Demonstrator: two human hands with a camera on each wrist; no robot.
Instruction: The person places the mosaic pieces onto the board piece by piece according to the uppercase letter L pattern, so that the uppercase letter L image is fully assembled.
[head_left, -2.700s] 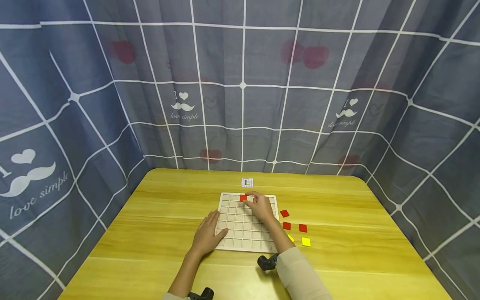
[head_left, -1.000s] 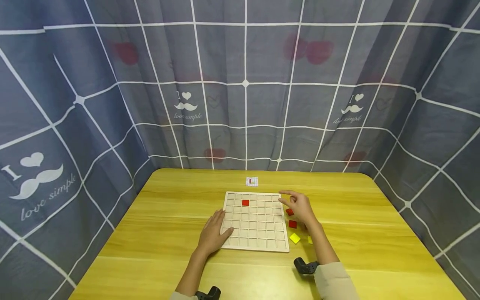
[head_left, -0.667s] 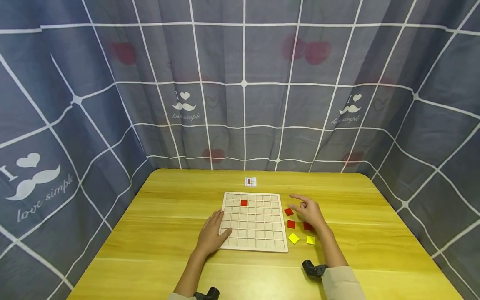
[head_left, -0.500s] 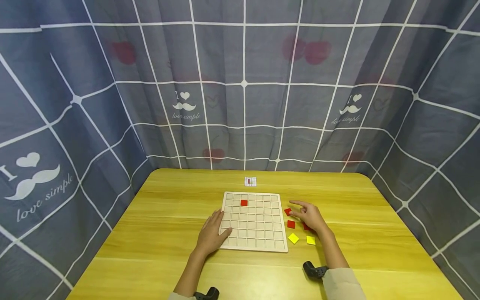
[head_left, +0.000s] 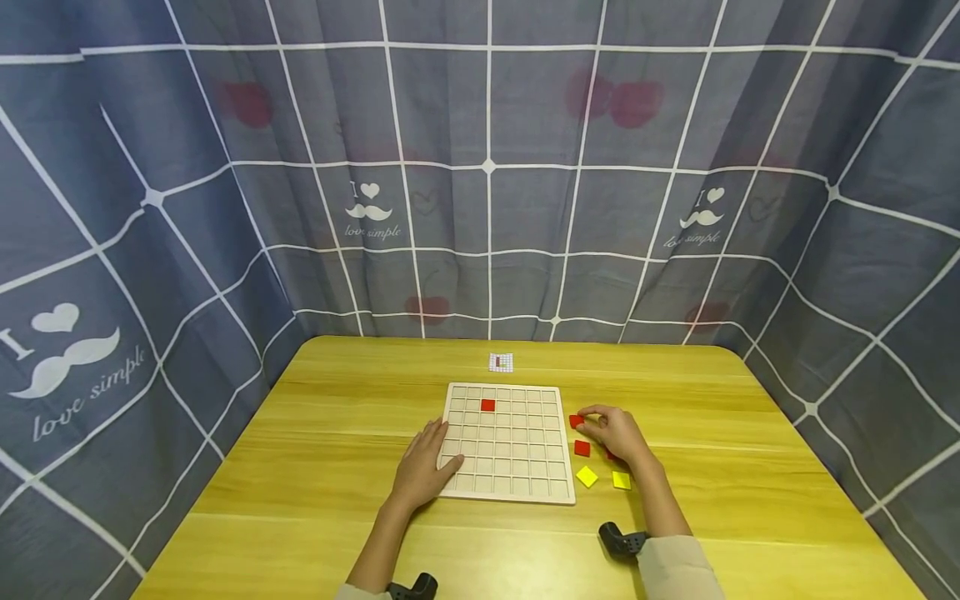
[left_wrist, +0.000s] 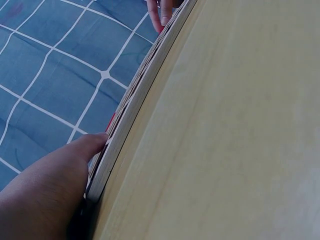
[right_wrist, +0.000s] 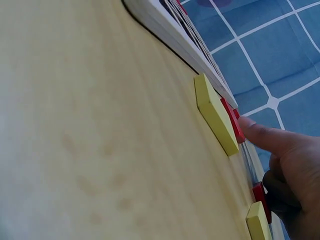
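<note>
A pale wooden grid board (head_left: 510, 454) lies on the table, with one red square tile (head_left: 488, 406) in a cell near its far edge. My left hand (head_left: 422, 471) rests flat along the board's left side, its thumb over the surface; the left wrist view shows that thumb (left_wrist: 90, 145) at the rim. Right of the board, my right hand (head_left: 617, 432) pinches another red tile (head_left: 576, 421) between thumb and index finger. Under and beside that hand lie two more red tiles, one (head_left: 582, 448) in plain sight, the other mostly covered.
Two yellow tiles, one (head_left: 587, 477) turned like a diamond and one (head_left: 621, 481) squarer, lie nearer me. A small printed grid card (head_left: 501, 362) sits beyond the board. Grey checked curtains (head_left: 450, 208) enclose the table (head_left: 360, 400).
The right hand has left the red tile on the board, swung right, and lowered to the loose tiles, its thumb and index finger closing on a red one. The left hand stays on the board.
</note>
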